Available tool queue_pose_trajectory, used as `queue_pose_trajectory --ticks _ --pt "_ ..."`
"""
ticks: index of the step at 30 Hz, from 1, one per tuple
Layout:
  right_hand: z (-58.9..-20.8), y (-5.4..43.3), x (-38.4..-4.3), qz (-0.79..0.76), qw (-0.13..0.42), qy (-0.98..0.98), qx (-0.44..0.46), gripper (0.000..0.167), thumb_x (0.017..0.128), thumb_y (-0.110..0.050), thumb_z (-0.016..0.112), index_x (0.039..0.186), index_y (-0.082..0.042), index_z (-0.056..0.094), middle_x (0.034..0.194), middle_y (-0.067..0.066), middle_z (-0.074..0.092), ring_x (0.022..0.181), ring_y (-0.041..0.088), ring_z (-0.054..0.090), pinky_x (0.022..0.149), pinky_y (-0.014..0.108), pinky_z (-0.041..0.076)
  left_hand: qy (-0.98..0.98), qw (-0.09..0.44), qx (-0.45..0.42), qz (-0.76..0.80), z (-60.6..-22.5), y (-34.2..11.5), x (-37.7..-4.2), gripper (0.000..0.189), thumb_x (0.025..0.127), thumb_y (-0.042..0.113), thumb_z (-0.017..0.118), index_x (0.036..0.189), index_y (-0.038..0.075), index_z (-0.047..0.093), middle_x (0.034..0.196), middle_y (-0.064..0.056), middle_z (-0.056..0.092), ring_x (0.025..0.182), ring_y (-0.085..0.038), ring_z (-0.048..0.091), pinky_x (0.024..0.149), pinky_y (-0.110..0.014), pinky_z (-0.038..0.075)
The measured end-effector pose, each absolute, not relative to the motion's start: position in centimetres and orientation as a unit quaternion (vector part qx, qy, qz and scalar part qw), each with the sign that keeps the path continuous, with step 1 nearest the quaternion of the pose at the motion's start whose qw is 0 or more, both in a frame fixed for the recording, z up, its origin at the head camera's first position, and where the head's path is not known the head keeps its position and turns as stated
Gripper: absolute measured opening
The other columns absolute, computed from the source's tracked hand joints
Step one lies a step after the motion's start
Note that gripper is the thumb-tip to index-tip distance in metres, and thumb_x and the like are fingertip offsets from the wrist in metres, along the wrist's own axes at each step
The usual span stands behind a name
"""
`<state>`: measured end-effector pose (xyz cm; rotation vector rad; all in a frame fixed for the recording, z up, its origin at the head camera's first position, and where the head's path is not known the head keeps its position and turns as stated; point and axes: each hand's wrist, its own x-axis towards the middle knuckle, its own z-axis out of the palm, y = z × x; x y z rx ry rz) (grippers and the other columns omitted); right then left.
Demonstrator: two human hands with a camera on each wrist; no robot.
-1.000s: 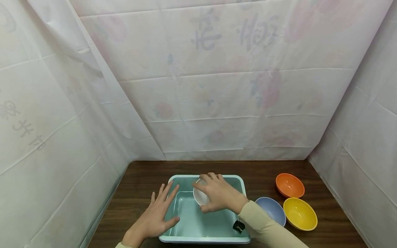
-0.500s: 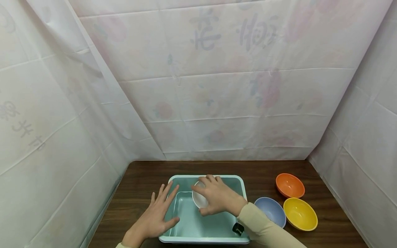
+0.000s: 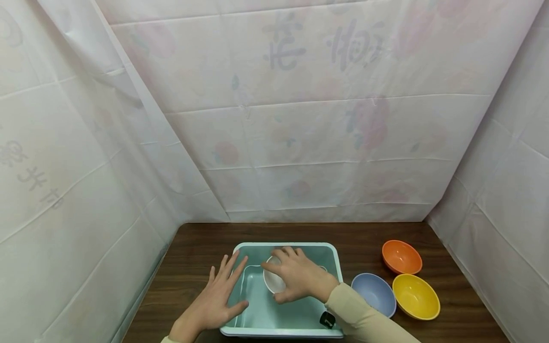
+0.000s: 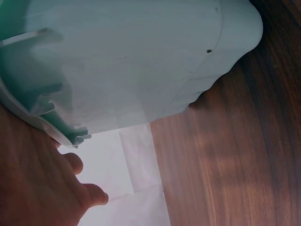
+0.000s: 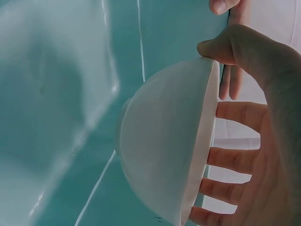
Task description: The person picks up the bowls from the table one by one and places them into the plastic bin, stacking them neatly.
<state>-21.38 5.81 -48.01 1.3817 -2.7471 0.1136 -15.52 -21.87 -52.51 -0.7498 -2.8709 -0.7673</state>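
Note:
A white bowl hangs over the pale teal plastic basin. My right hand grips the bowl by its rim from above, and the hand covers much of the bowl in the head view. In the right wrist view the bowl shows its rounded outer side and foot, with the thumb on one side of the rim and the fingertips on the other. At the basin's left side is my left hand, fingers straight and spread. The left wrist view shows this hand against the basin's rim.
Right of the basin, on the dark wooden table, stand a blue bowl, a yellow bowl and an orange bowl. A small black object is by the right sleeve. White sheets surround the table.
My right hand and the white bowl have moved slightly left and nearer to me over the basin. The left hand has stayed in place.

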Motion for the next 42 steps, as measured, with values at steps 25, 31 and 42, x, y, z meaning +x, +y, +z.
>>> queue_pose_trajectory --ticks 25,31,42 --pt "-49.3 5.3 -22.0 0.006 -0.003 -0.89 0.455 0.071 0.086 -0.061 0.071 0.149 -0.035 0.054 0.148 0.005 0.054 0.125 0.027 0.054 0.088 0.045 0.051 -0.933 0.048 -0.252 -0.253 -52.6 -21.8 -15.5 0.09 0.096 0.055 0.063 0.167 0.026 0.016 0.173 -0.017 0.011 0.152 -0.058 0.013 0.099 -0.091 0.019" --pt "-49.5 5.0 -22.1 -0.004 -0.007 -0.889 0.458 0.071 0.085 -0.062 0.071 0.149 -0.035 0.055 0.147 0.005 0.054 0.124 0.026 0.055 0.087 0.044 0.052 -0.933 0.046 -0.249 -0.255 -52.6 -21.8 -15.4 0.091 0.096 0.055 0.064 0.167 0.027 0.015 0.173 -0.018 0.011 0.152 -0.058 0.012 0.1 -0.091 0.018" --pt "-49.7 4.4 -22.3 -0.027 -0.027 -0.887 0.46 0.073 0.086 -0.064 0.072 0.15 -0.036 0.053 0.146 0.002 0.054 0.124 0.026 0.056 0.089 0.043 0.053 -0.934 0.053 -0.253 -0.247 -52.6 -21.9 -15.4 0.091 0.096 0.055 0.064 0.167 0.028 0.014 0.173 -0.018 0.011 0.152 -0.059 0.014 0.098 -0.091 0.021"
